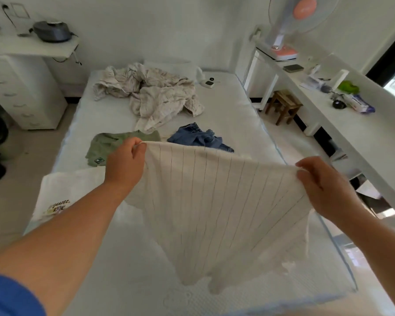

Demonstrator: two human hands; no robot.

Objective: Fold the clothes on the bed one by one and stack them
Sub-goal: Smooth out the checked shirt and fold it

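Both hands pinch the top edge of a white pinstriped garment (214, 201), the left hand (126, 163) at one corner, the right hand (324, 185) at the other, holding it spread above the bed (226, 115). It hangs limp and light, probably thin cloth; the corners are the sensible hold. Beyond lie a green shirt (107, 144), blue jeans (198, 137) and a crumpled sheet (153, 92); a white folded piece (64, 190) sits left.

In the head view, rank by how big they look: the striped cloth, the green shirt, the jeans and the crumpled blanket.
1. striped cloth, though nearest the camera
2. crumpled blanket
3. green shirt and jeans: too alike to rank
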